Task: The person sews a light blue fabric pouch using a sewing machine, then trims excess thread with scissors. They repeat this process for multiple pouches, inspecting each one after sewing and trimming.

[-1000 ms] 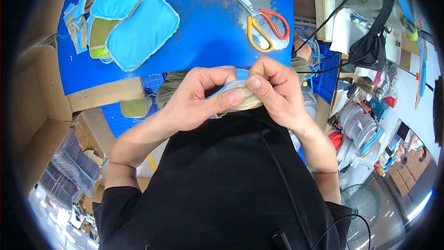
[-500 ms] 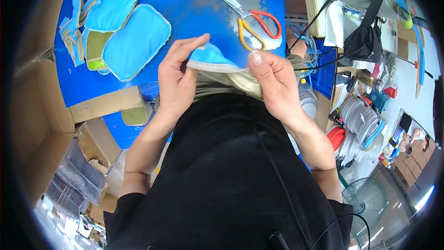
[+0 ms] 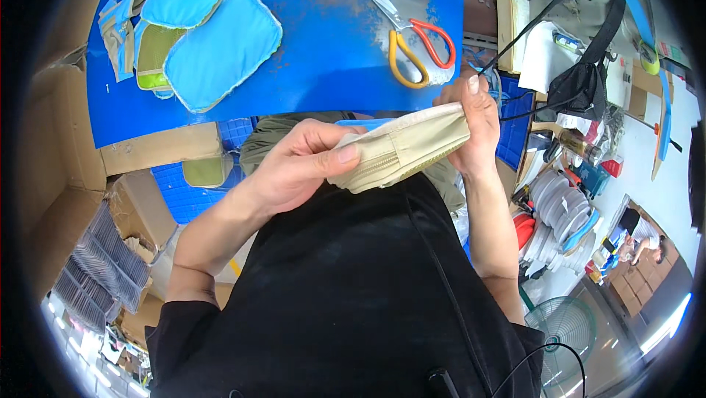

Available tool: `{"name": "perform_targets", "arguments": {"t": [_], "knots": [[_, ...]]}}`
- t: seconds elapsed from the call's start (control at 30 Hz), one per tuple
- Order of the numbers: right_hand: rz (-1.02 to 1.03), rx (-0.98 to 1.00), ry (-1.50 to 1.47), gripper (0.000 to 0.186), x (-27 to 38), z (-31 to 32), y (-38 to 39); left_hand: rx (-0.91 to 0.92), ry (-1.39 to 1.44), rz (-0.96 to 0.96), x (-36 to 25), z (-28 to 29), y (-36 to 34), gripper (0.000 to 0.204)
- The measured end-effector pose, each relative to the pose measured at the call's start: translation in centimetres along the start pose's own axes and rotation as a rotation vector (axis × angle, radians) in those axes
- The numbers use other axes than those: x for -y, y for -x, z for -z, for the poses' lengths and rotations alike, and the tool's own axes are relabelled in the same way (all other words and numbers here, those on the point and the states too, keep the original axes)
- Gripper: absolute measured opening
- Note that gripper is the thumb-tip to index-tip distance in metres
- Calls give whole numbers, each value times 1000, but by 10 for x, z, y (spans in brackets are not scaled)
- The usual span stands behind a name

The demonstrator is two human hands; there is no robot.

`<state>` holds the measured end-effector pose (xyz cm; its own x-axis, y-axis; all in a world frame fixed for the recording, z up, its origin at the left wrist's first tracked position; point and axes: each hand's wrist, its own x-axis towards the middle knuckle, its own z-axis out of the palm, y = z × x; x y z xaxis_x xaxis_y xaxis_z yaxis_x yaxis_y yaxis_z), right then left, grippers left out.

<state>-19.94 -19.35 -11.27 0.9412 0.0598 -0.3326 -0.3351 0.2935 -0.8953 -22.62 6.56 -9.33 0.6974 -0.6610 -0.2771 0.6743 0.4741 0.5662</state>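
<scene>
Between both hands, above my lap, is a khaki zippered pouch point(image 3: 404, 148) with a pale bound edge and a strip of blue lining showing at its far side. My left hand point(image 3: 309, 162) pinches its left end, thumb on top near the zipper. My right hand point(image 3: 474, 122) grips the right end, its fingers partly hidden behind the fabric. Beyond the right hand, scissors point(image 3: 403, 30) with one orange and one red handle lie on the blue table point(image 3: 316, 52), blades apart. Blue fabric panels point(image 3: 224, 48) and an olive piece point(image 3: 158, 56) are piled at the table's left.
Cardboard boxes point(image 3: 51, 126) stand along the left, near stacked grey pieces point(image 3: 103, 265). A green fan point(image 3: 562, 332) is at lower right. A black bag point(image 3: 577, 89) and white round stacked items point(image 3: 562, 203) are on the right. A black cord point(image 3: 529, 26) runs near my right hand.
The pouch has been turned so its zippered side faces me. My left hand has moved lower and over its end; my right hand has shifted right.
</scene>
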Motion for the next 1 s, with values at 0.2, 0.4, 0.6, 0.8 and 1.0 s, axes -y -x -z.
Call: {"name": "perform_targets", "arguments": {"t": [0.2,0.4,0.6,0.8,1.0], "knots": [[39,111,-67,44,-12,12,0,39,-177,-47,-4,13,0,30],[-2,97,-80,41,-11,6,3,-111,-153,-13,-17,-3,0,31],[-76,379,-64,42,5,17,1,-60,-409,-46,-32,17,2,14],[470,-48,1012,40,15,4,-6,-485,-1239,-551,-49,21,-23,20],[595,-316,1154,36,2,-16,-35,-570,-1594,-716,-73,43,-63,24]]}}
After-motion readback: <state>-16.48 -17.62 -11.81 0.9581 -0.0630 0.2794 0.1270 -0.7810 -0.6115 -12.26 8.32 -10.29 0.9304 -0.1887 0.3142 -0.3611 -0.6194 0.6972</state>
